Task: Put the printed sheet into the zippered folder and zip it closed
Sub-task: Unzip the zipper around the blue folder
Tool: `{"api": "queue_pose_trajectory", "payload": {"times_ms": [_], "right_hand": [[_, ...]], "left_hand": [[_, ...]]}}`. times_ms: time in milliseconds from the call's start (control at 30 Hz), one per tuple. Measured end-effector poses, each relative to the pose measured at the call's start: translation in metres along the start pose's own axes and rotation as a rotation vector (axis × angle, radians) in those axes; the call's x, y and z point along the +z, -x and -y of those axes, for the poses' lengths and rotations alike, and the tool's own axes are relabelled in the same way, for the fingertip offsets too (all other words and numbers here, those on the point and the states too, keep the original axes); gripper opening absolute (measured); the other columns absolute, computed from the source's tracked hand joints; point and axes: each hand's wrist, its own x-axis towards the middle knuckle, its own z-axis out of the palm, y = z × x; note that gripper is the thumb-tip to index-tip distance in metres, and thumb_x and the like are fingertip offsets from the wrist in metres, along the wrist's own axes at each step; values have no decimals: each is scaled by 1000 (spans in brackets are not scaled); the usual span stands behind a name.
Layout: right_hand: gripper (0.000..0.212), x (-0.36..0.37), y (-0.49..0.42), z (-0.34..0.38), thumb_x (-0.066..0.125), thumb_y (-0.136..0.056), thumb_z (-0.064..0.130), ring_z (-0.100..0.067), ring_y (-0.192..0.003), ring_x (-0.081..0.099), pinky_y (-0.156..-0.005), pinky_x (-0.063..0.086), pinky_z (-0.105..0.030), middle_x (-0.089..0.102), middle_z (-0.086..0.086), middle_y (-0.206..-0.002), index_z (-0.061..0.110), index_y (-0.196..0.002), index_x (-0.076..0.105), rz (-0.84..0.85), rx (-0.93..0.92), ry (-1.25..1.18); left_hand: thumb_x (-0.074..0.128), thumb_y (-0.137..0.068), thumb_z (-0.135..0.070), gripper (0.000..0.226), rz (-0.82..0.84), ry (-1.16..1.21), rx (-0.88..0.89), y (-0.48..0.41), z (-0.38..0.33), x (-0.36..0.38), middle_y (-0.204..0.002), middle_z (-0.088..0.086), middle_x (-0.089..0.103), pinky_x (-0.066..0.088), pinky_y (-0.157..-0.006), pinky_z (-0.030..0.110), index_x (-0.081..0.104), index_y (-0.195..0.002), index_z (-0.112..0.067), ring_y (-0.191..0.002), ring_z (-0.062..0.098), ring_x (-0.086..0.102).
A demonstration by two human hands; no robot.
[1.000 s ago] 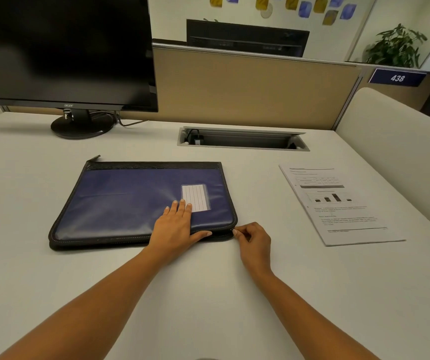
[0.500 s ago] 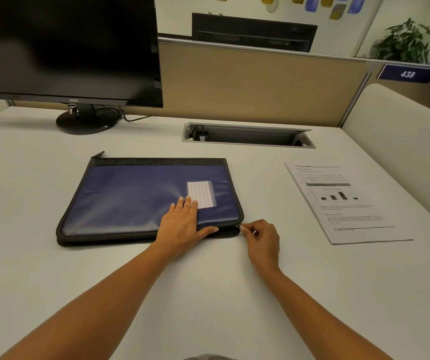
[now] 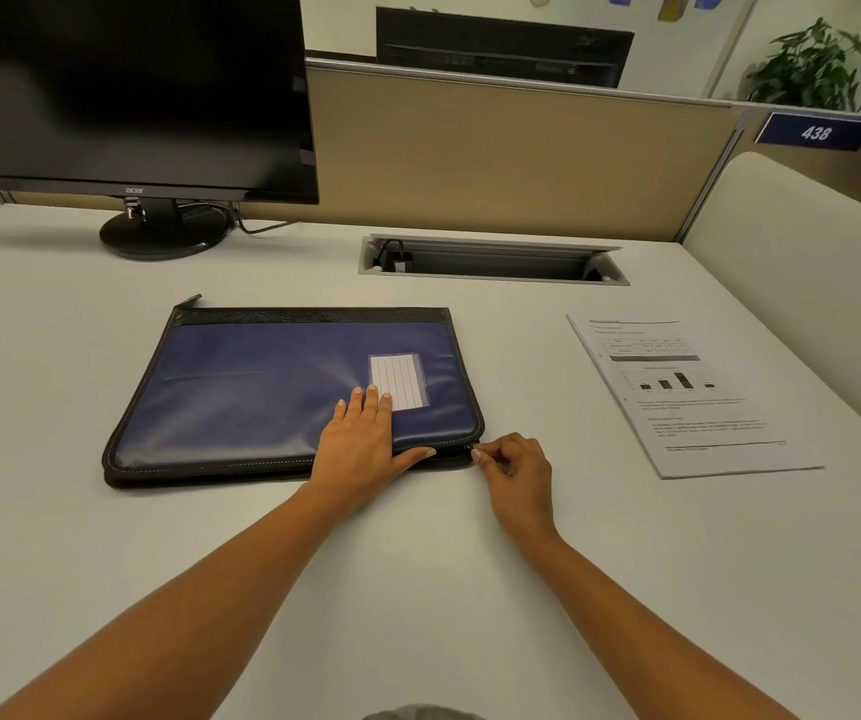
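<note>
Blue vinyl lies under the left hand (image 3: 361, 439), which rests flat with fingers spread on the near right part of the folder (image 3: 283, 392), its thumb along the front edge. It grips nothing; it looks placed to pin the folder so it will not slide when the zip is pulled. Just beside it, the right hand (image 3: 516, 462) is curled at the folder's near right corner, thumb and forefinger pinched together on what appears to be the zipper pull (image 3: 471, 450), too small to make out clearly. The zip looks shut along the sides that show, so this seems to be the start of opening it.

The folder sits flat on the white tabletop (image 3: 418, 589), edged in black, with a clear pocket holding a lined label card (image 3: 398, 381) that carries no writing I can see. The printed sheet (image 3: 688, 392) lies well apart to the right, outside the folder, face up and slightly turned. It shows a small table, a bar chart and paragraphs of text too fine to read.

Further back stands a dark monitor (image 3: 127, 85) marked "acer" on its lower bezel, and a cable hatch (image 3: 491, 259) is sunk into the tabletop. On the partition (image 3: 522, 153) to the right, a blue plate (image 3: 815, 132) reads "438". A leafy plant (image 3: 807, 70) stands behind it.
</note>
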Motion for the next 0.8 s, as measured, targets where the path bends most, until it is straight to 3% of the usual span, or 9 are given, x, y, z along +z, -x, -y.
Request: {"api": "queue_pose_trajectory", "payload": {"times_ms": [267,400,800], "right_hand": [[15,-1,0,0,62,-84,11,-16,-85,51,-76,40,-20,65,-16,-96,0,-93,67,-16,16,-14],[15,-1,-5,-1,62,-84,11,-17,-85,53,-76,41,-21,64,-16,-95,-1,-92,67,-46,33,-19],[13,-1,-33,1,60,-85,7,-16,-86,51,-76,41,-22,65,-17,-97,-1,-93,67,-81,44,8]], "left_hand": [[25,-82,-71,94,79,-130,35,-2,-4,-5,-154,19,14,18,-114,46,9,-145,-3,-142,36,13],[23,-86,-66,90,146,-189,84,-5,-3,-11,-152,24,17,22,-112,48,11,-144,2,-139,41,17],[22,-87,-65,87,110,-199,93,-12,-8,-16,-145,25,32,35,-105,47,26,-138,4,-131,42,34]]}}
